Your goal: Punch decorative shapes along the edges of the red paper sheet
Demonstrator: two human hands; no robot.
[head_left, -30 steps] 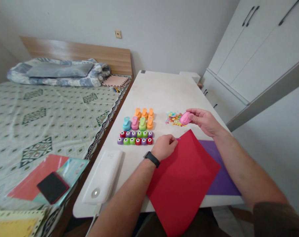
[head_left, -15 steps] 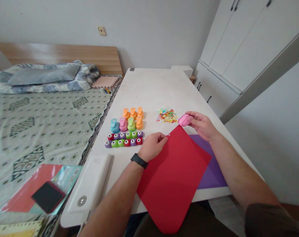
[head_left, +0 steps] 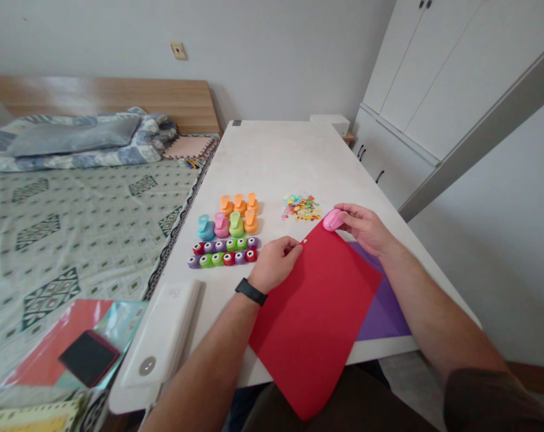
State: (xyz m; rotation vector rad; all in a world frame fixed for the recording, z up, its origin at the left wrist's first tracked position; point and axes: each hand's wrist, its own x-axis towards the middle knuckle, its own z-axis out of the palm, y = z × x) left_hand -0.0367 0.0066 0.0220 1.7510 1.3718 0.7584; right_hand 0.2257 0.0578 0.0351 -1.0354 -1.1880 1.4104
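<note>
My left hand point(head_left: 274, 262), a black band on its wrist, pinches the left edge of a red paper sheet point(head_left: 314, 315) that lies tilted on the white table point(head_left: 272, 162). My right hand point(head_left: 364, 229) grips a small pink paper punch point(head_left: 333, 219) at the sheet's far corner. A tiny punched hole shows near my left fingertips. Under the red sheet lies a purple sheet point(head_left: 384, 309). A small heap of colourful paper cut-outs point(head_left: 301, 207) sits just beyond the punch.
Several punches in orange, blue, pink and green point(head_left: 231, 217) and two rows of small round ones point(head_left: 222, 252) stand left of my hands. A white device point(head_left: 164, 333) lies at the table's near left. A bed point(head_left: 74, 216) with papers lies alongside; wardrobes point(head_left: 438, 78) stand to the right.
My right hand has brought the pink punch from beside the cut-outs down to the red sheet's far corner. The left hand keeps its pinch on the sheet. The view shifted right.
</note>
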